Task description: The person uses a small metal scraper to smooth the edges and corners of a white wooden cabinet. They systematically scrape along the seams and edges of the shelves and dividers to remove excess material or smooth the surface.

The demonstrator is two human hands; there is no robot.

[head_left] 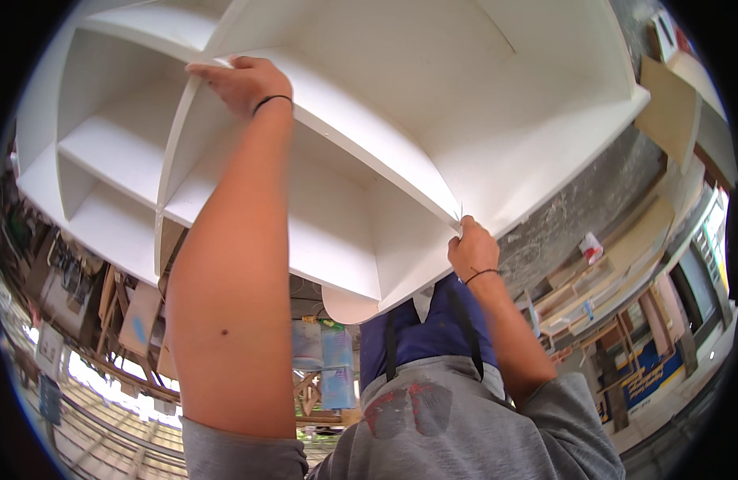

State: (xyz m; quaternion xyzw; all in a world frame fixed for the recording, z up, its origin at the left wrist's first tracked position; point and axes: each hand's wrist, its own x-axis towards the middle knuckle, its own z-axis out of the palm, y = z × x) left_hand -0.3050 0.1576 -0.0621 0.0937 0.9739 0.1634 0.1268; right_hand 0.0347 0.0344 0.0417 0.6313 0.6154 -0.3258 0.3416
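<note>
A large white shelf unit (pixel 349 142) with several compartments fills the upper view. My left hand (pixel 249 86), wearing a dark wrist cord, lies with fingers stretched out at the joint where a shelf board meets an upright divider. To the right, my right hand (pixel 475 246) is closed in a pinch at the right end of the long shelf board (pixel 385 172), near the unit's side panel. A thin pointed sliver shows just above its fingertips; I cannot make out what it is.
A rounded pale panel (pixel 351 306) juts from the unit's lower edge. Rough grey floor (pixel 581 192) lies to the right, with wooden boards (pixel 669 112) beside it. Blue translucent containers (pixel 337 364) stand behind, left of my body. Timber pieces (pixel 137 324) lean at the left.
</note>
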